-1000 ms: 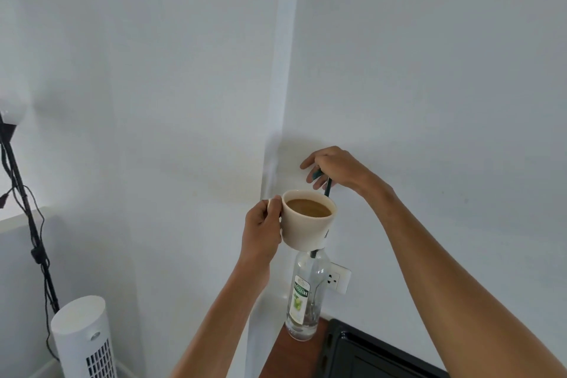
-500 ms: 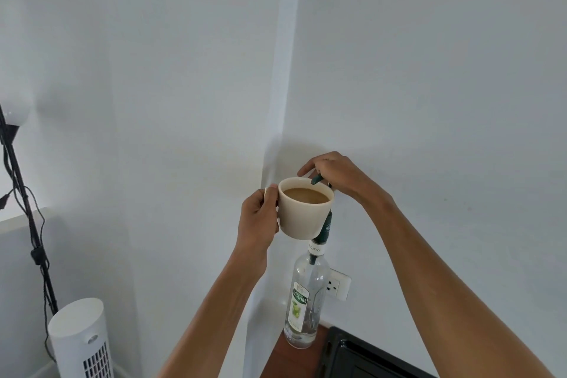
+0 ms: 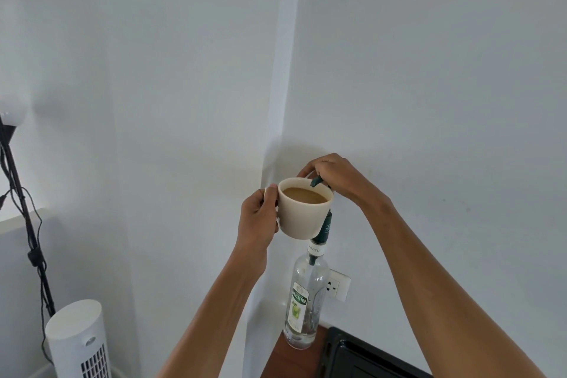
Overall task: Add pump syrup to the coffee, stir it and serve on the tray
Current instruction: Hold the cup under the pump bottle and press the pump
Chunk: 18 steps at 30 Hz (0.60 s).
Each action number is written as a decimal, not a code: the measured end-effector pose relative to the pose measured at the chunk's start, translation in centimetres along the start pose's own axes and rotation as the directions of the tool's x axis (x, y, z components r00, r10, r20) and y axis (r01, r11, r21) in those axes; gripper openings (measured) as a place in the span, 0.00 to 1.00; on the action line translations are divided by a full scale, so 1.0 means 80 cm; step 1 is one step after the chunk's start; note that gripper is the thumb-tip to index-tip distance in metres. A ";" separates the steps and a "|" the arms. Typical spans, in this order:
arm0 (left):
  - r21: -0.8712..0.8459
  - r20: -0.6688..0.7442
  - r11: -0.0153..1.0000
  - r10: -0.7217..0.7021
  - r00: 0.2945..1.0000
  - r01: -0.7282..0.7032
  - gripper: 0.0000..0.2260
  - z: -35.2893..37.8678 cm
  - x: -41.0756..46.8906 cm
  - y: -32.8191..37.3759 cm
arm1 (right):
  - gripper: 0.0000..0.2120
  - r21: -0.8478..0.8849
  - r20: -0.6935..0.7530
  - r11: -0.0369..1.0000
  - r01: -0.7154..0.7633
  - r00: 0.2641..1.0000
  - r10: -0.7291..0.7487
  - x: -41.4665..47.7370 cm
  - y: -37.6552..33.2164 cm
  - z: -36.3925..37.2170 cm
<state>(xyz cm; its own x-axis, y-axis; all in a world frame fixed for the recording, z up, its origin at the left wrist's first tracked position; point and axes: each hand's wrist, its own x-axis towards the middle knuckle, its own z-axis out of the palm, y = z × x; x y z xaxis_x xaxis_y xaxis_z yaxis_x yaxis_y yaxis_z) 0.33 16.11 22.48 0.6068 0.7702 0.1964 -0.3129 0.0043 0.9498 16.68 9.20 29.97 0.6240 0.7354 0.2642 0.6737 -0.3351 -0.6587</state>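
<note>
My left hand point(image 3: 257, 218) holds a cream mug point(image 3: 302, 215) of light brown coffee by its handle, raised in the air. The mug sits right under the dark green pump spout point(image 3: 316, 181) of a clear syrup bottle point(image 3: 302, 307) that stands on the brown table corner. My right hand point(image 3: 336, 176) rests on top of the pump head, fingers curled over it. The pump's green neck point(image 3: 324, 228) shows just behind the mug. A black tray point(image 3: 362, 359) lies at the bottom right, beside the bottle.
White walls meet in a corner behind the mug. A wall socket point(image 3: 337, 284) sits behind the bottle. On the left stand a white tower fan point(image 3: 76, 341) and a black lamp stand with cables point(image 3: 24, 224).
The mug has risen against the pump spout, with its rim now at the spout. My right hand stays on the pump head, and the camera has tipped slightly.
</note>
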 end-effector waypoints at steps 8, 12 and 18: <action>-0.005 0.021 1.000 -0.005 1.000 0.005 0.16 0.000 -0.003 0.001 | 0.24 -0.016 -0.005 0.999 -0.032 0.999 0.032 -0.001 -0.003 -0.001; 0.005 0.036 1.000 -0.013 0.999 0.013 0.16 0.000 -0.006 -0.001 | 0.24 -0.012 0.005 1.000 -0.029 1.000 0.029 -0.002 -0.004 -0.004; -0.005 0.037 1.000 -0.027 0.999 0.027 0.14 -0.001 -0.007 -0.003 | 0.24 -0.023 0.038 0.999 -0.042 0.998 0.043 0.001 -0.009 -0.008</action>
<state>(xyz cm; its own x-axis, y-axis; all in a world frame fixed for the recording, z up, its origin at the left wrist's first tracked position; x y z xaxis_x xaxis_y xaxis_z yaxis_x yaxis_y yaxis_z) -0.04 15.71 22.13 0.6415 0.7458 0.1795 -0.3001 0.0286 0.9535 16.50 9.16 30.91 0.6369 0.7421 0.2090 0.6558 -0.3789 -0.6530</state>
